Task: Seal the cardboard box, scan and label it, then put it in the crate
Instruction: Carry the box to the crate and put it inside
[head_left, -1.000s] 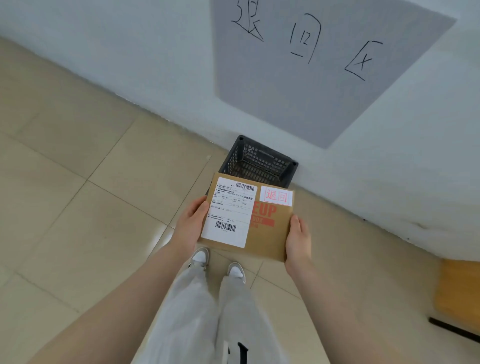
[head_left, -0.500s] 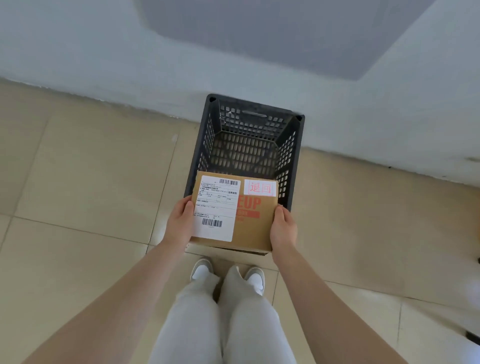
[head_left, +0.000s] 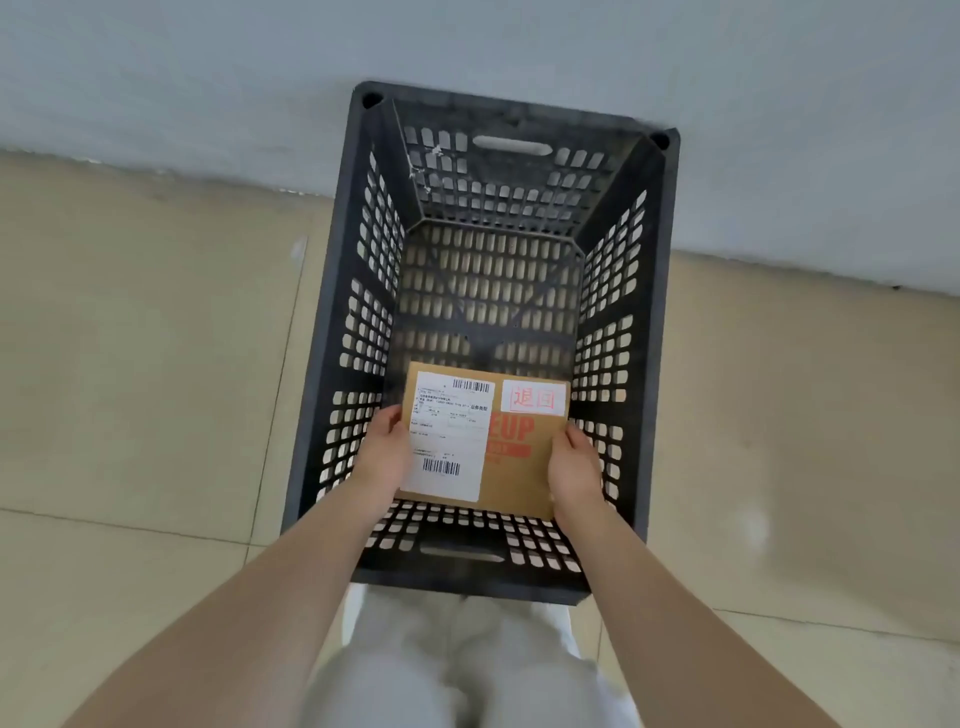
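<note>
A flat brown cardboard box (head_left: 517, 475) carries a white shipping label with barcodes on its left half and a small white sticker with red characters at its top right. I hold it by its two side edges, my left hand (head_left: 382, 454) on the left and my right hand (head_left: 574, 475) on the right. The box is inside the opening of a black perforated plastic crate (head_left: 332, 332), near the crate's front wall. Whether the box touches the crate's floor I cannot tell.
The crate stands on beige floor tiles (head_left: 145, 364) against a pale grey wall (head_left: 208, 78). My legs in light trousers (head_left: 462, 670) are right behind the crate's near rim.
I have come up to the crate and bent over it. The box went from in front of the crate, above its rim, down into its opening, both hands still on it.
</note>
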